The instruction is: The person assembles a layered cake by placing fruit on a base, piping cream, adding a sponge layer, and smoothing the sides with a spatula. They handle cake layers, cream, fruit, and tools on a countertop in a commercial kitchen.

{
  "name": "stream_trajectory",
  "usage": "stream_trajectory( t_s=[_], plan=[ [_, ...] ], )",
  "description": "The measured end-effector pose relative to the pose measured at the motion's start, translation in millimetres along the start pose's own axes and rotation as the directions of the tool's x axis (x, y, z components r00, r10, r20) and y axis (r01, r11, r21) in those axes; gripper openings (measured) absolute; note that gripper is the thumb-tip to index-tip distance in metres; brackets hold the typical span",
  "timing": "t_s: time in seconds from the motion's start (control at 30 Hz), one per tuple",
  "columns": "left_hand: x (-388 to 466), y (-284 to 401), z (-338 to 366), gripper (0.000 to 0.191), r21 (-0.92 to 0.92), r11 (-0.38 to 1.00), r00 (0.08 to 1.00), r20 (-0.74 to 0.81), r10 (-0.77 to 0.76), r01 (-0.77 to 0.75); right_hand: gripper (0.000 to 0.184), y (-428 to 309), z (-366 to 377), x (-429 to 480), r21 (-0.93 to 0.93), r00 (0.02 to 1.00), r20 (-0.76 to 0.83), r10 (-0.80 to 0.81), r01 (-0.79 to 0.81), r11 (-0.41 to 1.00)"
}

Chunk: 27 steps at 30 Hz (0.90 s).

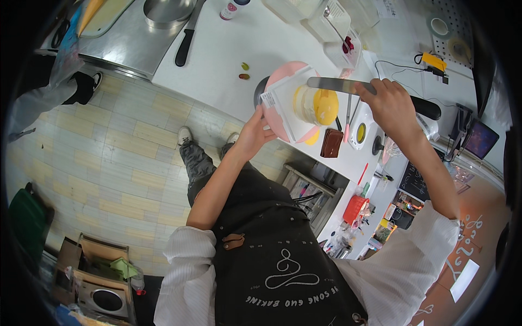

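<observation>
A small round layered cake (316,104) with yellow sponge and pale cream stands on a white square cake board (281,102). That board lies on a pink round turntable (274,118). My left hand (253,134) touches the turntable's near-left rim, thumb and fingers spread along it. In my right hand (389,102) is a metal icing spatula (334,84) with a black handle (425,108). Its blade reaches left across the far edge of the cake; whether it touches the cream I cannot tell. Part of the cake's top shows yellow patches.
A black-handled knife (185,48), a metal cake ring (168,12) and two small grape-like pieces (244,71) lie farther left. Clear containers (342,49) stand at the back. Near the cake are a brown wallet-like case (331,143) and a white scale-like device (361,130). Another person's foot (87,85) shows left.
</observation>
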<state>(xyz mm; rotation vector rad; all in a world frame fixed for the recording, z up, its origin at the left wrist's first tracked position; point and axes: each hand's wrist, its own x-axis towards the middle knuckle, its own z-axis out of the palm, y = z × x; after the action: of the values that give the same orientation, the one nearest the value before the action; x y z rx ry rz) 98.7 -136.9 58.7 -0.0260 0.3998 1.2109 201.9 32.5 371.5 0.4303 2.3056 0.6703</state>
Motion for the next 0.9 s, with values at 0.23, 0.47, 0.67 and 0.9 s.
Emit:
stream_trajectory(
  t_s=[0.23,0.47,0.67,0.9],
  plan=[
    [6,13,7,0.075,0.055,0.998,0.997,-0.066,0.039,-0.035,0.047,-23,-10,-26,0.211,0.997,0.067,-0.032,0.017,0.977],
    [14,34,2,0.079,0.072,0.992,0.995,-0.011,0.104,-0.103,0.049,-25,-6,-30,0.122,0.975,-0.159,-0.156,0.176,0.977],
    [5,29,7,0.077,0.068,0.997,0.998,-0.053,0.038,-0.034,0.045,-6,10,-3,0.175,0.996,-0.09,-0.021,0.037,0.984],
    [12,40,11,0.085,0.119,0.988,0.993,-0.041,0.108,-0.102,0.042,-32,-7,-25,0.209,0.993,0.003,-0.115,0.111,0.972]
  ],
)
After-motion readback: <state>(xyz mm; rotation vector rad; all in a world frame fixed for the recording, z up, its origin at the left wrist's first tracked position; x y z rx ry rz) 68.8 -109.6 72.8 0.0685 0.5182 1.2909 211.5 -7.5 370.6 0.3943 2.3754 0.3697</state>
